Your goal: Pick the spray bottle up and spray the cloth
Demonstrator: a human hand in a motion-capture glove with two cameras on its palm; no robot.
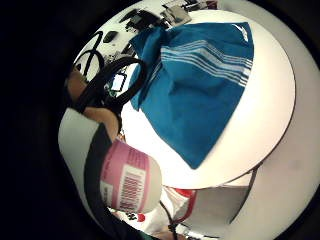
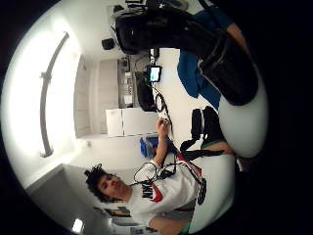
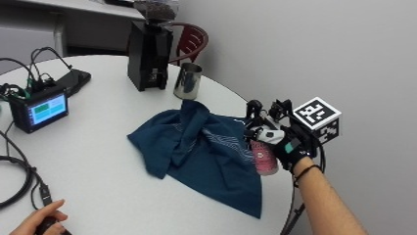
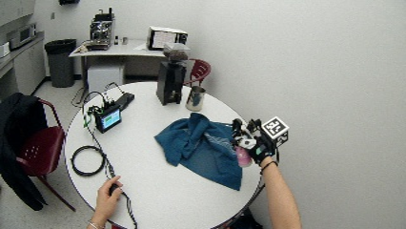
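One barcode [image 1: 131,187], little-finger view only.

1. A round white table [image 4: 165,191] stands close to a plain pale wall [image 4: 317,71].
2. A dark red chair [image 4: 39,148] with a black garment draped over it sits beside the table.
3. Behind, a second table [image 4: 120,50] carries appliances.
4. A black bin [image 4: 61,59] stands by it.
5. The floor [image 4: 19,200] is pale.

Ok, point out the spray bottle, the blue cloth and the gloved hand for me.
spray bottle [image 3: 265,159]: outside view, on its pink body below the fingers.
blue cloth [image 3: 215,171]: outside view, on the flat part lying on the table.
gloved right hand [image 3: 290,147]: outside view, on the back of the glove gripping the bottle.
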